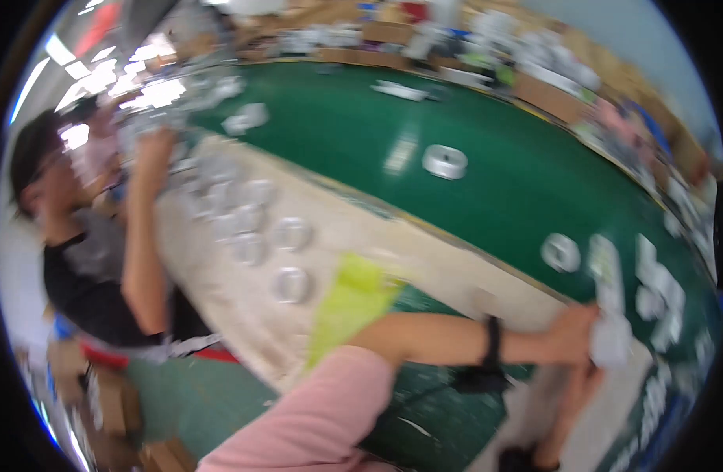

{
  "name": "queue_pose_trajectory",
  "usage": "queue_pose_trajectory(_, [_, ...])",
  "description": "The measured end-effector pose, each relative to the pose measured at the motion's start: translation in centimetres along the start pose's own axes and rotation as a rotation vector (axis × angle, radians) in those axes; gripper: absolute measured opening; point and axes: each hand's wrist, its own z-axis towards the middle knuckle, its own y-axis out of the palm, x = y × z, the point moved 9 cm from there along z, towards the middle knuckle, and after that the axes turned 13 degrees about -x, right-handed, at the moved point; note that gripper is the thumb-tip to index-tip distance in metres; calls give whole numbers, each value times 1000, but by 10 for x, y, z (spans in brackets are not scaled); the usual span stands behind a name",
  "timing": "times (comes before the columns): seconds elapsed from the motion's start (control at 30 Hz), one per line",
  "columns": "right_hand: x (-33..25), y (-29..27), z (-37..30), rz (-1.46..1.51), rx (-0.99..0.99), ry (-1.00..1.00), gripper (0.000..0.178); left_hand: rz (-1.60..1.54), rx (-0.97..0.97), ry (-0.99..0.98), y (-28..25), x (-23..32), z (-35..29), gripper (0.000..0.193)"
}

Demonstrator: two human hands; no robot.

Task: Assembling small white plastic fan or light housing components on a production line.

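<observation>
Both of my hands meet at the right, over the pale worktop. My left hand [570, 334], at the end of a pink sleeve and a black wrist strap, is closed on a white rounded piece [611, 342]. From below, my right hand [586, 383] reaches the same piece and seems to grip its lower edge; motion blur hides the fingers. Just beyond lies a long white strip [607, 271] with a greenish end. A white ring-shaped part [560, 252] rests on the green belt nearby.
A green conveyor belt [338, 118] runs past the worktop, carrying another white ring [445, 162]. Several clear ring parts [290, 285] and a yellow-green sheet [349, 299] lie on the worktop. A co-worker [101, 236] sits at the left. Cartons [546, 96] line the far side.
</observation>
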Motion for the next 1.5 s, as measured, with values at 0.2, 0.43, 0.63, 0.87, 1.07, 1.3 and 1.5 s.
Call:
queue_pose_trajectory(0.2, [-3,39,27,341,-32,214,26,-228,-59,-122,-28,-38,-9,36])
queue_pose_trajectory(0.43, [-17,-29,95,230,-35,218,36,-132,86,34,-11,-14,1,37])
queue_pose_trajectory(0.63, [9,-129,133,-798,439,77,64,-157,-71,54,-6,-4,0,25])
queue_pose_trajectory(0.87, [59,-127,140,-799,317,446,65,-206,-154,77,-1,-10,0,19])
queue_pose_trajectory(1.07, [45,-72,99,432,6,445,39,-563,-369,-81,25,-26,-2,23])
queue_pose_trajectory(1.3, [-21,-12,17,783,-120,382,48,-1232,-775,-488,59,-17,-23,59])
queue_pose_trajectory(1.5, [-12,-16,-50,297,-358,702,58,-1168,-896,-384,63,-6,-32,48])
